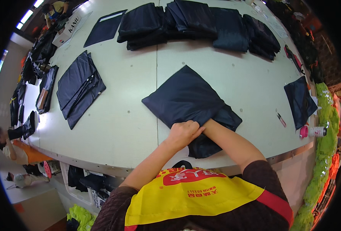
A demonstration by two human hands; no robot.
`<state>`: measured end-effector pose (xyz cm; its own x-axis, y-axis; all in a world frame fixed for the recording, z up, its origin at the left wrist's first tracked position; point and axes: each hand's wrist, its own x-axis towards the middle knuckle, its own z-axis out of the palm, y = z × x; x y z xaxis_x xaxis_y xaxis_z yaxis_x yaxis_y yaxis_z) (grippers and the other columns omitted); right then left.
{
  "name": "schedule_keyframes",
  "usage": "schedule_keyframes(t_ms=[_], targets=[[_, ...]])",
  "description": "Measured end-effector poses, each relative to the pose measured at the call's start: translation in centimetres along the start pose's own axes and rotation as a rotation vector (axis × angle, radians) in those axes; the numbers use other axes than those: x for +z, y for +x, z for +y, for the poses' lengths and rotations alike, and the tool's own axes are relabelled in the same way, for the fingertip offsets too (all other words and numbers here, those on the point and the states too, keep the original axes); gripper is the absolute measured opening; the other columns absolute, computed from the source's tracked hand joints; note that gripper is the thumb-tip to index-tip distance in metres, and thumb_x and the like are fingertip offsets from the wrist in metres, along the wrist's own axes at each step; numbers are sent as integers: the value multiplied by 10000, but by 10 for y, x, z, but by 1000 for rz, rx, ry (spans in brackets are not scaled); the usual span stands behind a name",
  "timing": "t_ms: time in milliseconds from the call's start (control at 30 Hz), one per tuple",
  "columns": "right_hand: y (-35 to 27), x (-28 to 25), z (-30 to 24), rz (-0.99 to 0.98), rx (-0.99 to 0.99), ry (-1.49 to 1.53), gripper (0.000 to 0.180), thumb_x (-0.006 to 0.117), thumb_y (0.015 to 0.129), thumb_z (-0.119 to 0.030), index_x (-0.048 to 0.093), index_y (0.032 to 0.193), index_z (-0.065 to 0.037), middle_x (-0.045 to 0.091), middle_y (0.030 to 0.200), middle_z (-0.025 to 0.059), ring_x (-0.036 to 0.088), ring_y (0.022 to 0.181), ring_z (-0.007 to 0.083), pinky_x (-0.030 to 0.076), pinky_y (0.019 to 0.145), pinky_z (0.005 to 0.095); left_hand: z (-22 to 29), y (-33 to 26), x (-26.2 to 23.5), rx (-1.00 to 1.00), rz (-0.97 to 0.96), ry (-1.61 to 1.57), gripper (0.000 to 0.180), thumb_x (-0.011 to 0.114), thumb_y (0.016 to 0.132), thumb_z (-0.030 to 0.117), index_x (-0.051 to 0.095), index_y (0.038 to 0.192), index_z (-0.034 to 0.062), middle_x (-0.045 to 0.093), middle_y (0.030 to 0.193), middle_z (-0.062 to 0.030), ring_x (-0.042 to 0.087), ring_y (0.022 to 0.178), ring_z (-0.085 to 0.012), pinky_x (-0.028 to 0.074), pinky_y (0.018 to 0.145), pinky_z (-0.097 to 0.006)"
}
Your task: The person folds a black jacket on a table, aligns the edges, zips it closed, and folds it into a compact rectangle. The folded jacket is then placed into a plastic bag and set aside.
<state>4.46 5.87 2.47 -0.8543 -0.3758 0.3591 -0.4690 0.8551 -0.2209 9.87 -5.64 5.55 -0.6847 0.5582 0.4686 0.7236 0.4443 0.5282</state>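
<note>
A dark navy fabric piece (186, 94), shaped like a flat pouch with square corners, lies turned cornerwise on the table in front of me. My left hand (184, 134) is closed on its near edge, fingers curled in. My right forearm (228, 140) reaches in under the same edge, close beside the left hand. The right hand itself is hidden inside the cloth, so its fingers do not show. More dark cloth (205, 146) spreads out beneath and around the right wrist, down toward the table's front edge.
Stacks of folded dark cloth (191, 19) line the far side of the pale table (128, 84). Another folded pile (80, 90) lies left. At right are small thread snips (281, 119), a dark cloth (299, 102) and a tumbler (316, 131). Other people work at the left.
</note>
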Motion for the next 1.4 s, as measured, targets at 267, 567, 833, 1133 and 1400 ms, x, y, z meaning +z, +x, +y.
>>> schedule_keyframes(t_ms=[267, 567, 833, 1133, 1400], targets=[[-5, 8, -24, -121, -9, -36, 499, 514, 849, -381, 504, 1245, -78, 477, 1310, 147, 463, 1188, 292, 363, 1006, 394, -3, -13, -1, 8, 47, -64, 273, 683, 797, 172, 477, 665, 52, 472, 607, -108, 510, 510, -298, 407, 443, -376], [-54, -58, -2, -387, -19, 45, 555, 538, 824, -410, 494, 1264, -76, 484, 1306, 145, 466, 1179, 310, 358, 1008, 411, 13, -22, -19, -77, 50, 116, 292, 686, 796, 269, 492, 713, 67, 510, 656, -97, 542, 573, -282, 436, 480, -366], [-94, -56, 35, -605, 199, 82, 638, 553, 777, -541, 561, 1173, -42, 592, 1129, 194, 564, 1002, 360, 444, 853, 416, 5, -53, 4, -319, -183, -21, 225, 650, 699, 70, 516, 879, 77, 572, 823, -119, 580, 831, -327, 464, 707, -408], [-136, -117, -68, -175, -385, -93, 494, 699, 697, -235, 566, 1135, -49, 556, 1115, 162, 528, 1036, 319, 405, 905, 423, -26, -54, -32, -358, -258, -198, 215, 722, 726, 95, 563, 849, 19, 571, 804, -112, 578, 724, -240, 463, 648, -328], [-123, -68, -31, -218, -128, 153, 333, 605, 716, -72, 572, 1047, -51, 632, 925, 153, 622, 787, 329, 502, 689, 415, 17, -128, -43, -483, 416, -154, 135, 688, 804, 112, 616, 853, 9, 598, 710, -75, 574, 639, -166, 466, 595, -296]])
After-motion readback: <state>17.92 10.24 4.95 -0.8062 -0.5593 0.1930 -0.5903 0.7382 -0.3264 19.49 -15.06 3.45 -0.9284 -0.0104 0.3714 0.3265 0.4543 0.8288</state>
